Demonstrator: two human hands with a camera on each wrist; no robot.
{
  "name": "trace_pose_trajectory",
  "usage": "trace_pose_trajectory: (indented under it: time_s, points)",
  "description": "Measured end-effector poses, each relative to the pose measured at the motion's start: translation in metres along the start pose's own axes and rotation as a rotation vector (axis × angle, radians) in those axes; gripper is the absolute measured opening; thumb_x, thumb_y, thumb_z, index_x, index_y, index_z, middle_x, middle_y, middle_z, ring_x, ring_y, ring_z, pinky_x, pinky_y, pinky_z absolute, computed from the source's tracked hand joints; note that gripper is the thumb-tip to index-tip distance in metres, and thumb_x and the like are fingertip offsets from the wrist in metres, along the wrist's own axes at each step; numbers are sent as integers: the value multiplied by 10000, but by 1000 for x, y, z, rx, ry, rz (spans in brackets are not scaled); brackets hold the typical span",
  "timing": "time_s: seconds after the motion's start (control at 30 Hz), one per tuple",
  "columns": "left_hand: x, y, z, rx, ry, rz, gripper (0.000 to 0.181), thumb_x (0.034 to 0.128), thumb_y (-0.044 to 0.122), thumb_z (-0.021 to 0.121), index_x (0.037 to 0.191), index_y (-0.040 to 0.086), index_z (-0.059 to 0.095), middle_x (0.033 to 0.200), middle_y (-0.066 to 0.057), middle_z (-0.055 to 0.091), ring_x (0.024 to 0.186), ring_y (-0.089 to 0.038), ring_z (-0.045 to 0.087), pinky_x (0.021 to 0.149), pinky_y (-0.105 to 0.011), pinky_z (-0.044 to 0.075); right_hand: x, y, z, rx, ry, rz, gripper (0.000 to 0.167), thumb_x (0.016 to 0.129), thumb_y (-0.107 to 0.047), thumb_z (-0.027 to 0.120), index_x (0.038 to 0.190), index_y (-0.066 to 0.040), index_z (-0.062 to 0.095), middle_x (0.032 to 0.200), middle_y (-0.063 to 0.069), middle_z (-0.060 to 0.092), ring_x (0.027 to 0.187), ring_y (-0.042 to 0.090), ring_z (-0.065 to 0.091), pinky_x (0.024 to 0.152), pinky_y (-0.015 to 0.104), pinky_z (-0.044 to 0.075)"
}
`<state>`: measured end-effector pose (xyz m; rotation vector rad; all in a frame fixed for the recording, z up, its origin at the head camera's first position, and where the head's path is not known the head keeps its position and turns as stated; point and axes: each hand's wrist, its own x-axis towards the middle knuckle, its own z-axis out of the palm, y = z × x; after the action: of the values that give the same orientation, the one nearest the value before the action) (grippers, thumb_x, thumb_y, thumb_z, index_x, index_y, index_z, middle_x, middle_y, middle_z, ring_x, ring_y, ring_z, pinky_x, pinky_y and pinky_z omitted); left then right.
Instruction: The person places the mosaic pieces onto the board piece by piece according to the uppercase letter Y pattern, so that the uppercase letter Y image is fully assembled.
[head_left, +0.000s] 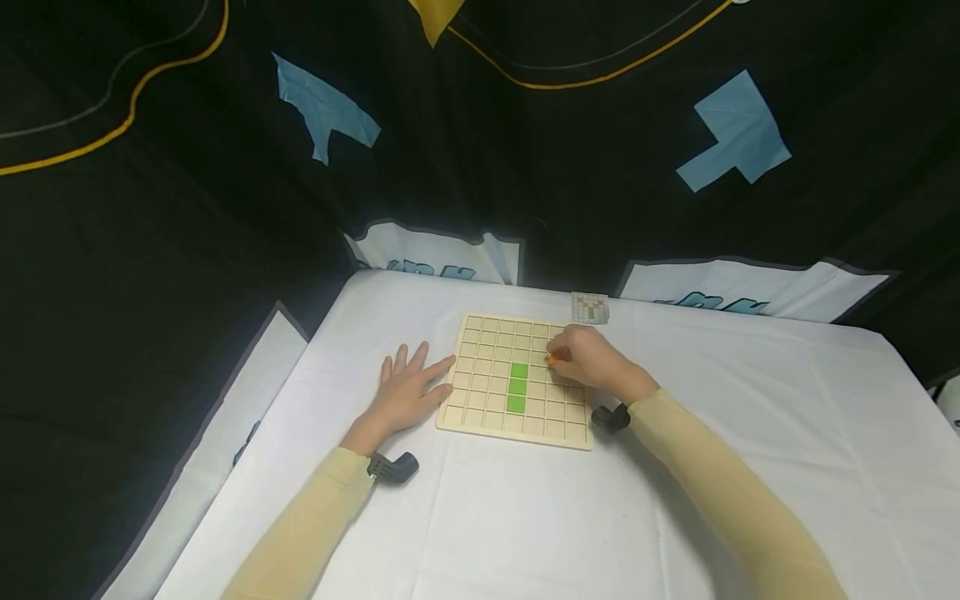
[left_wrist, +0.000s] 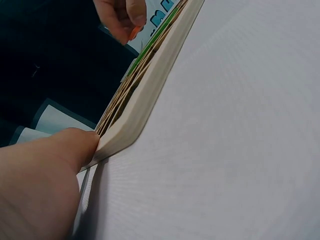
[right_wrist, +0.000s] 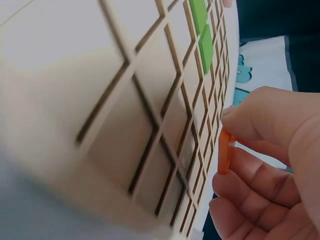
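Note:
A pale wooden grid board (head_left: 480, 421) lies on the white table, with a column of green tiles (head_left: 517, 387) set in its cells. My right hand (head_left: 596, 360) is over the board's right part and pinches a small orange tile (right_wrist: 225, 151) between thumb and fingers. That tile also shows in the left wrist view, raised off the board. Spread flat at the board's left edge, my left hand (head_left: 406, 392) touches the rim with its fingers. In the left wrist view, a digit of this hand (left_wrist: 40, 180) rests against the board's corner.
Behind the board, near the table's back edge, lies a small card with a printed grid pattern (head_left: 589, 308). The white cloth (head_left: 525, 517) covers the table. Black curtains with blue tape pieces (head_left: 738, 133) and yellow cords hang behind it.

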<state>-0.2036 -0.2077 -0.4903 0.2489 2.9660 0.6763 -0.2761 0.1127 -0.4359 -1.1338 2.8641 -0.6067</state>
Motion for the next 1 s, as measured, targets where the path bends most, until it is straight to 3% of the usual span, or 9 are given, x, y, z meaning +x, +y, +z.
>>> trace_pose_trajectory:
  time_s: [0.13, 0.5, 0.77, 1.0]
  points:
    - [0, -1, 0, -1, 4, 9, 564, 1026, 467, 495, 1549, 260, 456, 1694, -241, 159, 1558, -540, -6, 1234, -716, -12, 9, -6, 4, -10, -6, -28, 125, 859, -24, 738, 979, -21, 775, 919, 76, 760, 809, 183, 583, 775, 364, 529]
    - [1, -2, 2, -1, 9, 20, 557, 1028, 460, 503, 1546, 260, 461, 1692, -243, 170, 1558, -542, 4, 1229, -727, 0, 32, -26, 14, -8, -40, -64, 139, 884, -34, 738, 1017, -28, 777, 897, 73, 737, 795, 172, 557, 755, 334, 505]
    - [0, -3, 2, -7, 15, 18, 560, 1025, 463, 508, 1544, 256, 465, 1693, -239, 170, 1559, -537, 3, 1230, -724, -10, 50, -32, 23, 7, -77, -74, 81, 891, -35, 740, 825, -79, 728, 792, 19, 692, 758, 160, 497, 730, 312, 455]
    - [1, -2, 3, 1, 9, 9, 561, 1026, 467, 503, 1547, 264, 460, 1695, -235, 169, 1562, -531, 1, 1234, -717, -6, 61, -35, 28, -19, -86, -58, 78, 902, -69, 751, 826, -83, 740, 814, 25, 721, 762, 158, 532, 769, 339, 512]
